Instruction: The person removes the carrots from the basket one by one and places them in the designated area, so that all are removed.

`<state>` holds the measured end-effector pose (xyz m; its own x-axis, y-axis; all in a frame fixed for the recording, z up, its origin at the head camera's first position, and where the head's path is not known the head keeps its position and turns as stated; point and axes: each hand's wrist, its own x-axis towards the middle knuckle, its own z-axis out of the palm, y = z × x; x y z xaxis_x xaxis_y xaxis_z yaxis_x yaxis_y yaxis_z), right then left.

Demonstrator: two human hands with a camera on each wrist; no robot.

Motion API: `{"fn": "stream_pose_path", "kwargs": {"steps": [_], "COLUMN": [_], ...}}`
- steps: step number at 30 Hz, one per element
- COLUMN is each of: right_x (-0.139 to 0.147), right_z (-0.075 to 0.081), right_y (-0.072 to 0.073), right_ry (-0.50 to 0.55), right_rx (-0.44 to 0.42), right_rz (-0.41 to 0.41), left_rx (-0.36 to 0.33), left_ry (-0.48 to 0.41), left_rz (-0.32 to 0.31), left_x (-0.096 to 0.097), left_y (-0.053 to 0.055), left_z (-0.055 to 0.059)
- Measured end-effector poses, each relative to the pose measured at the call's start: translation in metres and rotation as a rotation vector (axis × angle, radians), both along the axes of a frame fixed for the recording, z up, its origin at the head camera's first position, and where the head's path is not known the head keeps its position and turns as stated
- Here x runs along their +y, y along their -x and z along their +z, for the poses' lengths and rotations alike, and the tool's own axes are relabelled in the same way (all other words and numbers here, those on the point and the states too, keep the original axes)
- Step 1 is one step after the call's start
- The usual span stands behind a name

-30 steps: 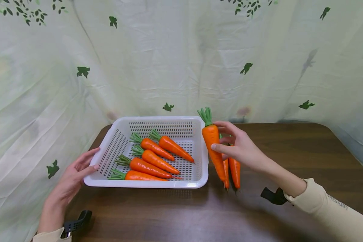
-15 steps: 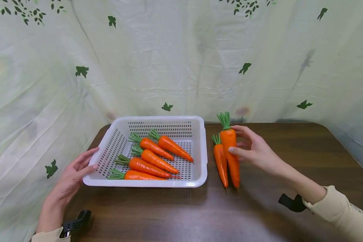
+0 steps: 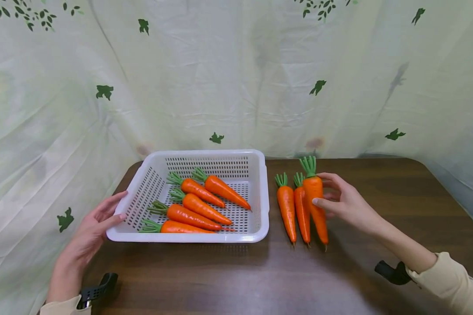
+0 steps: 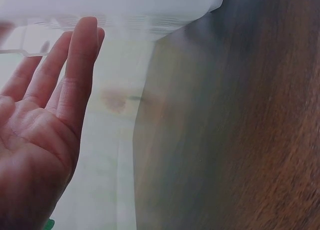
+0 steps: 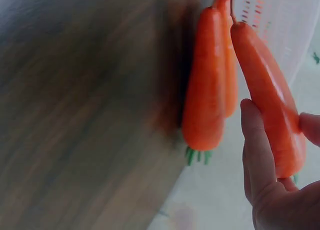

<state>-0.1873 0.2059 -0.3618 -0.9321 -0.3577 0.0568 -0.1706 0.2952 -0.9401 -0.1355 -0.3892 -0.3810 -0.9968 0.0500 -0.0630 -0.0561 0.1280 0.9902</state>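
My right hand (image 3: 344, 201) pinches an orange carrot (image 3: 314, 197) with a green top, thumb on the near face and fingers behind. In the right wrist view the same carrot (image 5: 270, 99) lies between thumb and fingers. Just left of it, a carrot (image 3: 287, 210) and a second carrot (image 3: 301, 212), partly overlapped by the held one, lie side by side on the table. My left hand (image 3: 92, 232) touches the left end of a white perforated basket (image 3: 262, 197). Its fingers (image 4: 80, 69) look nearly straight against the basket in the left wrist view. Several carrots (image 3: 205, 208) lie in the basket.
The brown wooden table (image 3: 220, 280) has rounded back corners. A pale leaf-printed curtain (image 3: 236, 87) hangs behind it and along the left side. Black straps show at both wrists.
My right hand moves right, away from the basket, with the carrot, which also comes lower. Both carrots beside it come into fuller view. The left hand stays at the basket.
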Motion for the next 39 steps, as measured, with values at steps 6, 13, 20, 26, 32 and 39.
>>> {"fn": "stream_pose_path", "kwargs": {"steps": [6, 13, 20, 26, 32, 39], "right_x": [0.009, 0.016, 0.018, 0.016, 0.014, 0.012], "right_z": [-0.01, -0.022, -0.031, -0.037, -0.04, -0.039], "right_y": [0.001, 0.007, 0.015, 0.019, 0.019, 0.018], "right_ry": [-0.088, -0.157, -0.188, -0.25, -0.276, -0.269], "right_rx": [-0.006, -0.025, -0.08, -0.138, -0.149, -0.157], "right_rz": [-0.083, -0.129, -0.139, -0.142, -0.136, -0.12], "left_rx": [0.001, 0.011, 0.015, 0.012, 0.018, 0.017], "left_ry": [0.004, -0.017, -0.018, -0.018, -0.014, -0.003], "left_rz": [0.001, -0.008, 0.003, 0.001, -0.007, 0.005], "left_x": [0.0, 0.001, 0.002, 0.0, 0.001, 0.001], "left_y": [0.0, -0.001, -0.001, 0.0, 0.0, -0.001], "left_z": [0.0, 0.0, 0.0, -0.001, -0.001, -0.001]}}
